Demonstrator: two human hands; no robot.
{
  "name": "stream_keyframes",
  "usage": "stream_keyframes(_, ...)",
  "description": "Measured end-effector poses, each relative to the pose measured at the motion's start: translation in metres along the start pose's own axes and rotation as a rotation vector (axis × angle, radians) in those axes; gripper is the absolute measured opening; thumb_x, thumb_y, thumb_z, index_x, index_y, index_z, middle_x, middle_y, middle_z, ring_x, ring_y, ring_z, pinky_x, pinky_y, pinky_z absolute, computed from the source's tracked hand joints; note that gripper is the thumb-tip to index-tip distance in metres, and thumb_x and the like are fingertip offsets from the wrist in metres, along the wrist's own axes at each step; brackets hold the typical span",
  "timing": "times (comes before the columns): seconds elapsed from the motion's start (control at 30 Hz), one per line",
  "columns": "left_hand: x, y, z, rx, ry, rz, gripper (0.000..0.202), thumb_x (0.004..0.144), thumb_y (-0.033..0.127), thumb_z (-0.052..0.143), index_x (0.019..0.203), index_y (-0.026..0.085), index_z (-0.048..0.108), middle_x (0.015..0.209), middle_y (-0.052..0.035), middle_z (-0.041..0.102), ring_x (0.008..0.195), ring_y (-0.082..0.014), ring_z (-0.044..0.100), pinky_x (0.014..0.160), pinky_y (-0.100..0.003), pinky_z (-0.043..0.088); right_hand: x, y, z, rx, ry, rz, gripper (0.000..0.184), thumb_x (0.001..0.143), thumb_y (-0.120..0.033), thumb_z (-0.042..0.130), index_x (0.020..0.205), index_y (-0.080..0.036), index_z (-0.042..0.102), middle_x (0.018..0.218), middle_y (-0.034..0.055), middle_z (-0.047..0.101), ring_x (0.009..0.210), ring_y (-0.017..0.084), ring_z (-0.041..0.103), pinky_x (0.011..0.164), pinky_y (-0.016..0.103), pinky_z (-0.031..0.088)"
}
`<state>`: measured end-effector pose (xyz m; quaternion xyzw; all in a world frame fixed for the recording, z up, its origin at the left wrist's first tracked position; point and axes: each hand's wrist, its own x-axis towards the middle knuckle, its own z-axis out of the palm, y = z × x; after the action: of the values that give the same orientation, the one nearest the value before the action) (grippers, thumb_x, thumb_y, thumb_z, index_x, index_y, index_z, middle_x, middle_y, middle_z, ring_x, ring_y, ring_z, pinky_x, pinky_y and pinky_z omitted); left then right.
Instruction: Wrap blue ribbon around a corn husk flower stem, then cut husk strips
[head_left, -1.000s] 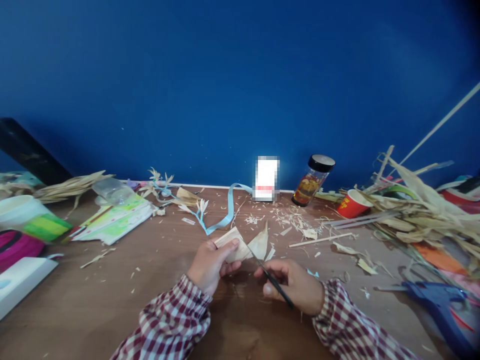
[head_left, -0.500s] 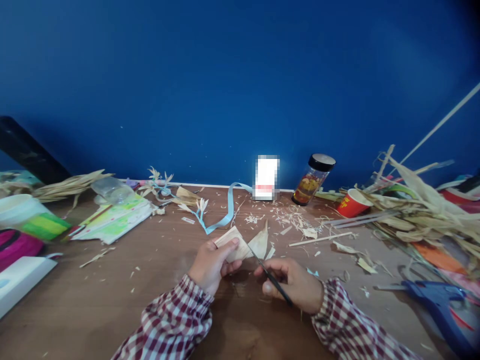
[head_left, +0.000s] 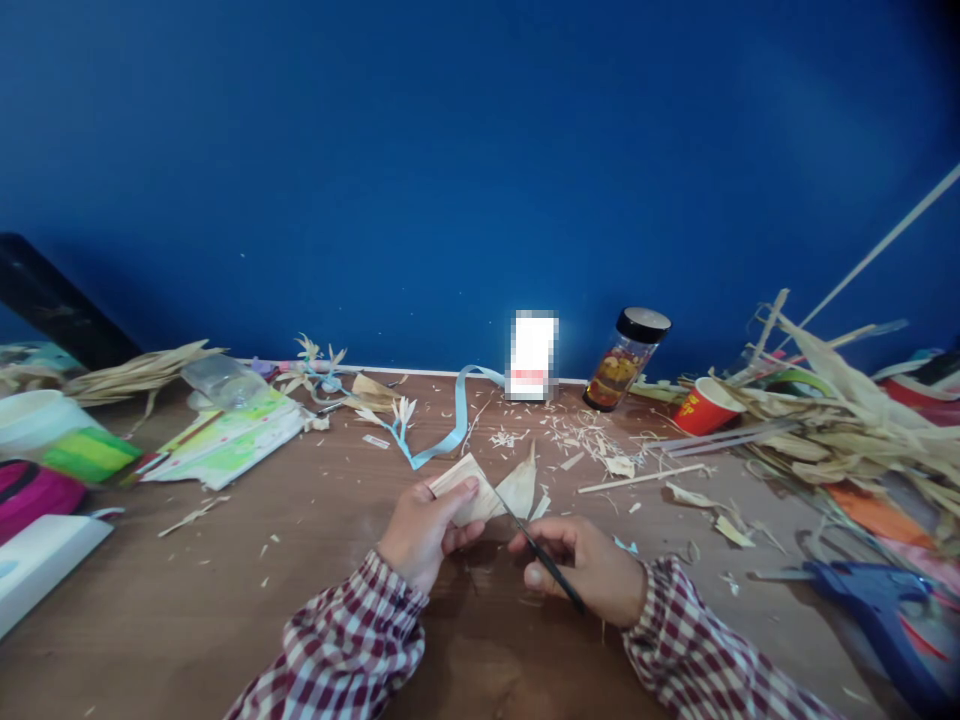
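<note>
My left hand [head_left: 426,522] is closed, pinching a flat, pale piece of corn husk [head_left: 466,487] between thumb and fingers. A slim black tool [head_left: 553,573], tweezers by its look, is held in my right hand [head_left: 592,572]. Its thin tip points up and left and reaches the right edge of the husk piece; whether it grips the husk I cannot tell. Just behind that tip, a second, pointed husk piece [head_left: 519,490] lies on the brown table. The palm side of my right hand is partly hidden.
Husk shavings [head_left: 577,432] litter the table. Behind stand a tilted jar [head_left: 628,358] and a blurred white object [head_left: 533,355]. A blue ribbon [head_left: 457,420] lies left of these. At right are a red cup [head_left: 707,406], piled husks [head_left: 847,440] and a blue glue gun [head_left: 877,610].
</note>
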<state>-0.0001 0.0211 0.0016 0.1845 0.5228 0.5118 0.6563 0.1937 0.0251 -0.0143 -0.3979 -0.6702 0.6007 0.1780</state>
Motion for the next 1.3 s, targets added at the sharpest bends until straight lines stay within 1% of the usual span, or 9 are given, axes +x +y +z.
stream_keyframes(0.1, 0.0002, -0.0003, 0.0001, -0.002, -0.005, 0.002, 0.021, 0.065, 0.020, 0.070, 0.085, 0.016, 0.063, 0.074, -0.0016, 0.064, 0.059, -0.0118, 0.061, 0.050, -0.021, 0.053, -0.0005, -0.0006, -0.0003, 0.007, 0.000, 0.016, 0.039, 0.066, -0.045, 0.066, 0.092, -0.017, 0.063, 0.060, -0.0025, 0.046, 0.053, 0.009, 0.036, 0.046, 0.020, 0.027)
stream_keyframes(0.23, 0.0019, -0.0014, 0.0003, 0.001, 0.021, 0.001, 0.021, 0.066, 0.017, 0.068, 0.087, 0.016, 0.062, 0.074, -0.0023, 0.065, 0.059, -0.0119, 0.061, 0.049, -0.021, 0.053, -0.0016, 0.0005, -0.0006, 0.040, -0.011, 0.033, 0.040, 0.067, -0.044, 0.066, 0.093, -0.015, 0.062, 0.061, -0.0021, 0.049, 0.054, 0.008, 0.039, 0.047, 0.019, 0.028)
stream_keyframes(0.33, 0.0028, -0.0016, -0.0001, -0.003, 0.022, -0.004, 0.017, 0.068, 0.016, 0.066, 0.085, 0.016, 0.062, 0.073, -0.0026, 0.065, 0.059, -0.0119, 0.061, 0.048, -0.021, 0.053, -0.0017, 0.0019, -0.0004, 0.048, -0.016, 0.032, 0.040, 0.067, -0.043, 0.066, 0.093, -0.014, 0.062, 0.060, -0.0027, 0.048, 0.052, 0.007, 0.037, 0.046, 0.018, 0.027)
stream_keyframes(0.47, 0.0028, -0.0014, -0.0011, -0.010, 0.017, -0.009, 0.017, 0.068, 0.016, 0.067, 0.084, 0.014, 0.062, 0.072, -0.0032, 0.065, 0.059, -0.0121, 0.061, 0.049, -0.021, 0.053, -0.0003, 0.0031, -0.0005, 0.026, -0.009, 0.040, 0.039, 0.068, -0.042, 0.066, 0.093, -0.013, 0.061, 0.057, -0.0041, 0.044, 0.050, 0.006, 0.034, 0.045, 0.018, 0.024)
stream_keyframes(0.6, 0.0025, -0.0017, -0.0018, -0.018, 0.021, -0.012, 0.018, 0.068, 0.016, 0.067, 0.085, 0.013, 0.062, 0.072, -0.0035, 0.065, 0.058, -0.0122, 0.061, 0.049, -0.021, 0.054, 0.0007, 0.0027, -0.0005, 0.005, -0.001, 0.029, 0.036, 0.068, -0.041, 0.066, 0.092, -0.014, 0.062, 0.057, -0.0037, 0.046, 0.050, 0.007, 0.036, 0.045, 0.018, 0.025)
stream_keyframes(0.77, 0.0031, -0.0018, -0.0013, -0.024, 0.018, -0.011, 0.019, 0.068, 0.015, 0.067, 0.086, 0.014, 0.062, 0.072, -0.0037, 0.066, 0.058, -0.0122, 0.062, 0.049, -0.021, 0.054, 0.0005, 0.0002, 0.0008, 0.031, 0.003, 0.059, 0.039, 0.068, -0.043, 0.065, 0.092, -0.013, 0.061, 0.056, -0.0033, 0.047, 0.049, 0.007, 0.037, 0.045, 0.018, 0.027)
stream_keyframes(0.9, 0.0037, -0.0012, -0.0007, -0.038, 0.034, -0.007, 0.019, 0.066, 0.015, 0.070, 0.084, 0.012, 0.063, 0.071, -0.0042, 0.065, 0.056, -0.0120, 0.061, 0.048, -0.021, 0.054, -0.0001, -0.0006, 0.0008, 0.033, 0.012, 0.069, 0.038, 0.067, -0.043, 0.066, 0.091, -0.013, 0.061, 0.056, -0.0036, 0.046, 0.049, 0.007, 0.037, 0.045, 0.018, 0.027)
stream_keyframes(1.07, 0.0038, -0.0008, -0.0013, -0.029, 0.017, -0.003, 0.019, 0.066, 0.016, 0.069, 0.083, 0.011, 0.063, 0.072, -0.0050, 0.065, 0.057, -0.0116, 0.061, 0.048, -0.021, 0.054, -0.0008, 0.0022, 0.0011, 0.033, 0.019, 0.076, 0.037, 0.067, -0.041, 0.067, 0.091, -0.013, 0.061, 0.057, -0.0033, 0.048, 0.049, 0.007, 0.039, 0.045, 0.018, 0.027)
stream_keyframes(1.3, 0.0028, -0.0004, -0.0023, -0.041, 0.005, -0.022, 0.019, 0.065, 0.016, 0.070, 0.083, 0.013, 0.063, 0.072, -0.0041, 0.065, 0.057, -0.0110, 0.060, 0.048, -0.020, 0.053, -0.0007, 0.0031, 0.0014, 0.040, 0.012, 0.073, 0.037, 0.068, -0.041, 0.065, 0.093, -0.014, 0.061, 0.058, -0.0031, 0.049, 0.049, 0.007, 0.041, 0.046, 0.018, 0.030)
